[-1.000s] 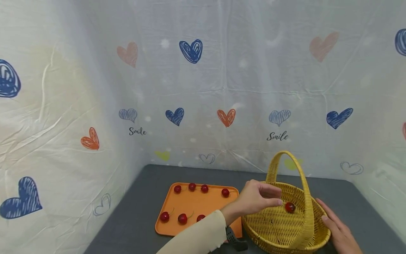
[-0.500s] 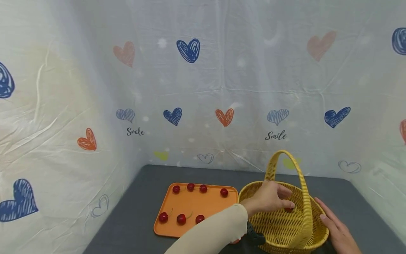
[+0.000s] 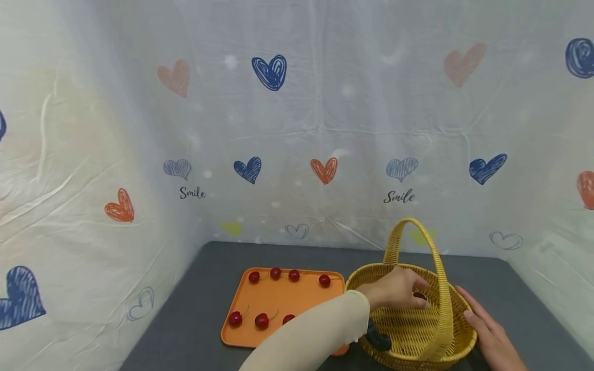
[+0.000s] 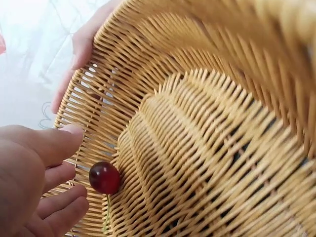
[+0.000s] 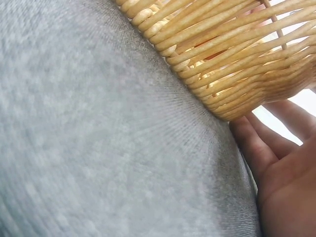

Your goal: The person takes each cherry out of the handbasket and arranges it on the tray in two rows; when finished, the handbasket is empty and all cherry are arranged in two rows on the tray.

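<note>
Inside the yellow wicker basket (image 3: pixel 399 335), a dark red cherry (image 4: pixel 104 177) with a green stem lies against the woven wall. My left hand (image 3: pixel 400 289) reaches into the basket beneath its arched handle (image 3: pixel 441 263). In the left wrist view, the thumb and fingers are spread beside the cherry, apart from it and holding nothing. From the head, the fingers partly hide that cherry. My right hand (image 3: pixel 494 335) rests against the basket's outer right side, its thumb at the rim. Seen from the right wrist, extended fingers (image 5: pixel 252 145) touch the outer wicker low down.
Left of the basket, an orange tray (image 3: pixel 278 299) carries several red cherries (image 3: pixel 262 321) with stems. My left sleeve (image 3: pixel 320 330) covers the tray's front right corner. Both stand on a dark grey table (image 3: pixel 185 314). A white heart-printed curtain (image 3: pixel 352 129) closes the back and sides.
My left hand has moved right and down into the basket, coming over the cherry there. The right hand stays at the basket's side. The head view has shifted slightly.
</note>
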Action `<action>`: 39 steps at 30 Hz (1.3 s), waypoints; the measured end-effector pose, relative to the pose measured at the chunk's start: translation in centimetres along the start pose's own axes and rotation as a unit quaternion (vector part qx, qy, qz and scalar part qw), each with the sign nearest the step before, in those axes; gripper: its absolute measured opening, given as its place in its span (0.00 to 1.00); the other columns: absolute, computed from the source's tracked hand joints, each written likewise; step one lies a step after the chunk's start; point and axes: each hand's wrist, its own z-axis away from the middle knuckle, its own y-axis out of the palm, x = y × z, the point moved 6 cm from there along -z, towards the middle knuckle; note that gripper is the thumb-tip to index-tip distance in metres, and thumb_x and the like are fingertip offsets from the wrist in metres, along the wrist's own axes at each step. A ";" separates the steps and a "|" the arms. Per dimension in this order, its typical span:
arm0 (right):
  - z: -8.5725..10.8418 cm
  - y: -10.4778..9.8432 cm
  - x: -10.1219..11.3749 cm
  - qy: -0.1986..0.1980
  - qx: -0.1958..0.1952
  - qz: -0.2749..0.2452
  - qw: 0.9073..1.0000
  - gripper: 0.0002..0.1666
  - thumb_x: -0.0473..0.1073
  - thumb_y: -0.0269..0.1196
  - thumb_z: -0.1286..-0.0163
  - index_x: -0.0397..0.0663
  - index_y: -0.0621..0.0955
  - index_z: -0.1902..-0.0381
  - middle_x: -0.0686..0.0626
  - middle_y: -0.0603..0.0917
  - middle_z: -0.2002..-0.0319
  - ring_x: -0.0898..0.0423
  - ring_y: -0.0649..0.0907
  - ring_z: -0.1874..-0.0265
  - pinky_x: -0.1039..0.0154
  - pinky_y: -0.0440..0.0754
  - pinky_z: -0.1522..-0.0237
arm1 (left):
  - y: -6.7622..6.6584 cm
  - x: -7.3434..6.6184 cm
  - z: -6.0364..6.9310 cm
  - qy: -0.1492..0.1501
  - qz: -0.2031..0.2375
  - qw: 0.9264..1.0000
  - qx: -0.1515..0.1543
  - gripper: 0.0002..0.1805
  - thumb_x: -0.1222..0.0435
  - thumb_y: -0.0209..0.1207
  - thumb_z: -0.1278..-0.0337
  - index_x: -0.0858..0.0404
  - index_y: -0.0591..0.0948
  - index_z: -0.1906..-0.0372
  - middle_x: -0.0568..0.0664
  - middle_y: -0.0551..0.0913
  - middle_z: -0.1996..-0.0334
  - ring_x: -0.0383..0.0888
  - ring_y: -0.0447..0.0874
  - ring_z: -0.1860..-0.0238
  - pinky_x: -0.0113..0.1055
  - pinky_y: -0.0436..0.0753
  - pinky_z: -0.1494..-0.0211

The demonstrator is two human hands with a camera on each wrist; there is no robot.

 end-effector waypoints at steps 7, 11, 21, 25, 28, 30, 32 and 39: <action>-0.1 0.1 0.1 -0.013 -0.008 0.019 1.000 0.41 0.63 0.35 0.07 0.55 0.44 0.08 0.27 0.52 0.14 0.21 0.61 0.22 0.74 0.79 0.54 | 0.3 0.0 -0.8 0.007 -0.092 0.994 0.066 0.28 0.49 0.66 0.22 0.40 0.78 0.22 0.27 0.80 0.29 0.24 0.82 0.37 0.18 0.81 0.42; 0.0 0.1 0.1 -0.020 -0.015 0.022 0.999 0.40 0.62 0.36 0.06 0.56 0.46 0.07 0.27 0.54 0.14 0.22 0.62 0.22 0.76 0.79 0.52 | 0.4 0.2 -1.0 -0.001 -0.097 0.993 0.072 0.29 0.49 0.67 0.23 0.40 0.78 0.22 0.26 0.79 0.28 0.24 0.82 0.37 0.19 0.82 0.42; 0.2 0.2 0.0 -0.020 -0.022 0.004 1.000 0.39 0.62 0.37 0.07 0.58 0.47 0.07 0.40 0.53 0.12 0.23 0.60 0.20 0.80 0.76 0.51 | 1.4 0.1 -1.9 0.026 -0.134 0.988 0.066 0.20 0.52 0.69 0.24 0.42 0.86 0.32 0.28 0.87 0.41 0.23 0.84 0.50 0.17 0.80 0.51; 0.5 0.1 -0.2 -0.023 -0.026 0.008 0.999 0.38 0.63 0.38 0.07 0.62 0.49 0.08 0.59 0.53 0.16 0.43 0.62 0.16 0.81 0.74 0.50 | 1.5 -0.1 -1.8 0.042 -0.147 0.986 0.063 0.16 0.55 0.72 0.27 0.42 0.90 0.38 0.27 0.88 0.44 0.21 0.84 0.50 0.14 0.80 0.49; 0.6 0.0 -0.3 -0.023 -0.030 0.010 0.999 0.38 0.63 0.38 0.07 0.64 0.49 0.08 0.64 0.53 0.18 0.56 0.61 0.17 0.82 0.73 0.50 | 1.5 -0.1 -1.8 0.056 -0.132 0.987 0.078 0.17 0.59 0.73 0.28 0.42 0.90 0.38 0.28 0.88 0.44 0.21 0.84 0.50 0.14 0.80 0.51; 0.6 -0.1 -0.3 -0.023 -0.033 0.012 0.999 0.38 0.64 0.38 0.07 0.63 0.49 0.08 0.65 0.53 0.18 0.58 0.60 0.17 0.83 0.71 0.50 | 1.5 -0.2 -1.7 0.069 -0.119 0.986 0.093 0.17 0.62 0.72 0.27 0.43 0.90 0.38 0.28 0.88 0.44 0.21 0.84 0.51 0.13 0.80 0.51; 0.6 -0.1 -0.4 -0.022 -0.033 0.011 0.999 0.38 0.64 0.38 0.07 0.64 0.49 0.08 0.66 0.53 0.19 0.65 0.59 0.18 0.84 0.71 0.50 | 1.4 -0.2 -1.5 0.086 -0.109 0.984 0.107 0.18 0.64 0.71 0.27 0.44 0.90 0.38 0.29 0.88 0.44 0.21 0.84 0.51 0.13 0.80 0.52; 0.7 -0.1 -0.4 -0.034 -0.036 0.009 0.999 0.37 0.63 0.39 0.07 0.69 0.49 0.08 0.62 0.54 0.14 0.93 0.56 0.37 0.86 0.69 0.50 | 0.3 0.0 -0.3 0.101 -0.128 0.984 0.073 0.20 0.55 0.72 0.27 0.44 0.88 0.34 0.29 0.88 0.40 0.20 0.84 0.46 0.12 0.79 0.47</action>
